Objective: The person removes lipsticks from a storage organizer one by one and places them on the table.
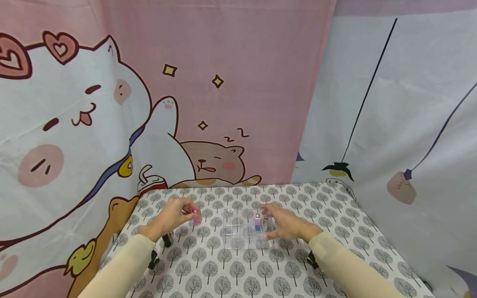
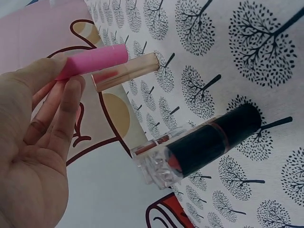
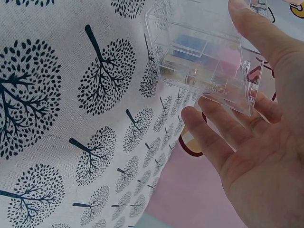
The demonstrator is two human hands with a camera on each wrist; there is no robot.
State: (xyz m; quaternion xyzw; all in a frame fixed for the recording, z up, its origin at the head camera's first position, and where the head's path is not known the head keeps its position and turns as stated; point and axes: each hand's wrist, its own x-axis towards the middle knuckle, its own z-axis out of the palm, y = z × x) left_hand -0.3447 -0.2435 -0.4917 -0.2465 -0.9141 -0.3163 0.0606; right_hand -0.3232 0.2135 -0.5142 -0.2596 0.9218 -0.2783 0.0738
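Note:
My left hand [image 1: 178,213] pinches a pink lipstick tube [image 2: 97,61] between thumb and fingertips; whether the tube touches the table cannot be told. Just beyond it stands a clear lip gloss tube [image 2: 126,72] with reddish contents. Nearer that wrist is a black lipstick [image 2: 209,142] with a clear end, partly hiding another clear piece. My right hand [image 1: 281,223] spans the right end of a clear divided organizer [image 1: 232,234], thumb on the near side and loosely extended fingers on the far side. Inside the organizer is a pink and blue bottle [image 1: 257,223] with a silvery top.
A white tablecloth [image 1: 238,273] printed with grey trees covers the table. Cartoon-patterned curtains [image 1: 238,62] hang behind and at both sides. A small brownish item [image 1: 266,222] sits in the organizer beside the bottle.

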